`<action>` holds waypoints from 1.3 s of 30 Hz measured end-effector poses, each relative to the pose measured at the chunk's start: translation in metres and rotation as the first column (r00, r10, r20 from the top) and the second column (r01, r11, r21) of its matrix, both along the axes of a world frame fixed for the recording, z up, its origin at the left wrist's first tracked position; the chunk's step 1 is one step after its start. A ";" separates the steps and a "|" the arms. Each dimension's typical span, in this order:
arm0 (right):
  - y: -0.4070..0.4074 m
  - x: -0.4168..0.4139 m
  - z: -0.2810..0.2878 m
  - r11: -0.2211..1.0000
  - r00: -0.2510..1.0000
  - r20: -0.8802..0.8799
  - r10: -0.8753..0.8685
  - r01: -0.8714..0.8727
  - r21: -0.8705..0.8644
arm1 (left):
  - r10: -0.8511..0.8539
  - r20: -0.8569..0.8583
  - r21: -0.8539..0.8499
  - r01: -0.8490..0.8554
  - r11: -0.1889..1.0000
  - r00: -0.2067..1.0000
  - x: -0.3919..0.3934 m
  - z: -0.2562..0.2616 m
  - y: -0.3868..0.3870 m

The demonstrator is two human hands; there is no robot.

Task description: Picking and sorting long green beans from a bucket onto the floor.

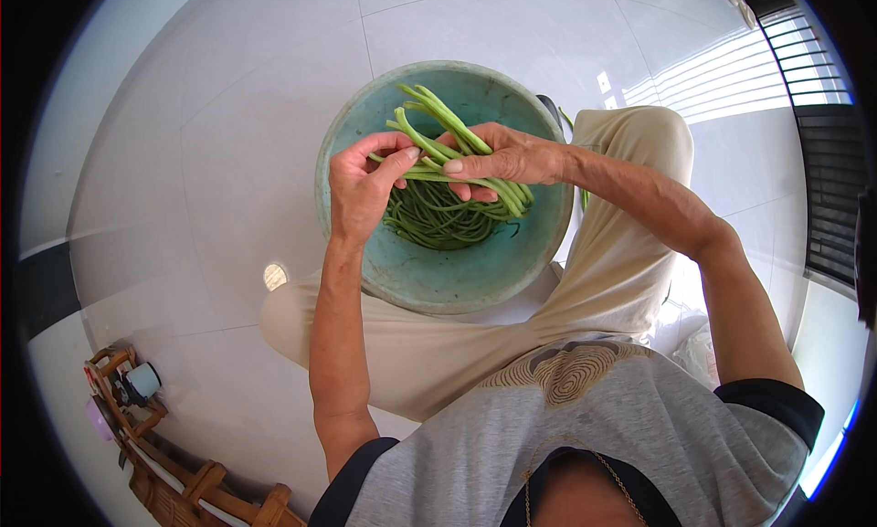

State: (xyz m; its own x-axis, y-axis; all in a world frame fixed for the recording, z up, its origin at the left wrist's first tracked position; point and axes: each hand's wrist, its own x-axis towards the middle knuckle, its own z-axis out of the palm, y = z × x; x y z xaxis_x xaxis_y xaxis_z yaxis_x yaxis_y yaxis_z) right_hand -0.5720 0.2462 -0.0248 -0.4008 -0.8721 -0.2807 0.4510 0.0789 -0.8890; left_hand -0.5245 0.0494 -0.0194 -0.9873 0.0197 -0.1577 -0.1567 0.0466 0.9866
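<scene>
A bundle of light green long beans (445,109), some bent double, lies in my right hand (503,158), with the thumb across it. My left hand (366,181) meets it from the left, its thumb and fingertips pinching the end of a bean. Both hands hover over a worn turquoise basin (459,284) on the floor between my legs. Below them, a coiled heap of thin, darker green beans (445,219) rests inside the basin. The hands cover part of that heap.
A dark object (549,109), partly hidden, lies by the basin's right rim, with green pieces (584,198) near my knee. Wooden furniture (205,482) holding a light blue container (142,380) stands lower left. A clear plastic bag (697,356) sits at my right hip.
</scene>
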 end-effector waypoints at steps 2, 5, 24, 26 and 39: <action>0.000 0.000 0.000 1.000 1.000 0.028 0.005 -0.005 -0.017 | 0.029 0.030 0.091 -0.032 0.995 0.999 0.000 0.001 0.002; 0.001 -0.001 0.000 1.000 0.999 0.043 0.007 -0.006 -0.019 | 0.011 0.045 0.159 -0.018 0.987 0.999 -0.001 0.002 0.004; -0.001 -0.002 -0.006 0.984 0.966 -0.197 -0.169 0.178 0.031 | 0.315 0.187 0.001 -0.321 0.947 0.931 0.000 0.006 0.001; -0.006 -0.001 -0.003 0.943 0.833 -0.526 -0.172 0.293 0.156 | 0.064 0.235 -0.038 -0.056 0.998 0.970 0.006 -0.001 0.009; -0.045 0.005 0.017 0.945 0.683 -0.699 -0.213 0.326 0.031 | 0.465 -0.145 0.020 -0.468 0.884 0.873 -0.026 0.001 0.021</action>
